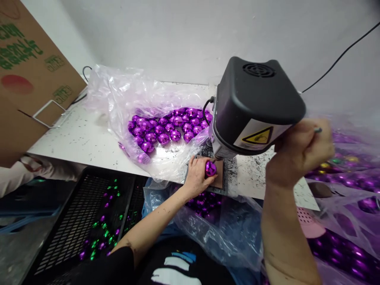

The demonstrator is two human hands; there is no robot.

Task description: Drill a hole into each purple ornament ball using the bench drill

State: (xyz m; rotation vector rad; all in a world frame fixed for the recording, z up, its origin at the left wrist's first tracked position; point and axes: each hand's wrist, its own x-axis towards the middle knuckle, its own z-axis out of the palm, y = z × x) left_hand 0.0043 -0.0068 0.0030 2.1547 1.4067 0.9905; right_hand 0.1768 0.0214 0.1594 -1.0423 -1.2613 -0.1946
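My left hand (198, 174) is closed around a shiny purple faceted ball (210, 168), pressing it on a brown board (219, 174) at the base of a small bench drill (258, 107). The drill's lower end meets or nearly meets the ball; exact contact is too small to make out. On the right side of the black housing, my right hand (305, 146), somewhat blurred, is wrapped round the drill's lever, whose tip sticks out past the fingers. Many similar purple balls (163, 138) lie in an opened clear plastic bag (115, 103) left of the drill.
Dark shavings litter the white table (89, 130). A clear bag of purple balls (204, 206) hangs below the front edge. Black crates (71, 221) with small green and purple beads stand lower left. A cardboard box (35, 79) is upper left; more bagged balls (347, 253) lie right.
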